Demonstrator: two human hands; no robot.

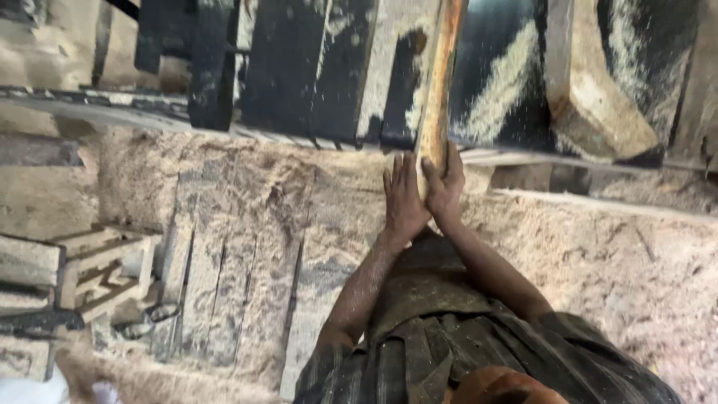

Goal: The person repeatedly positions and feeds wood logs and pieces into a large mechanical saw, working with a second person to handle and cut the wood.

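A long narrow wooden plank (440, 82), pale and sawdust-coated, stands on edge and runs away from me over a dark, dusty bench (299, 67). Both my hands clasp its near end between them. My left hand (402, 200) lies flat against the plank's left side with the fingers straight. My right hand (447, 187) wraps the right side of the end. My forearms and striped shirt (479, 352) fill the lower middle of the view.
Thick sawdust covers the ground (613, 262). Flat boards (224, 262) lie under the dust to the left. A stack of small wooden frames (105, 273) sits at the far left. A heavy wooden block (598, 105) rests at the upper right.
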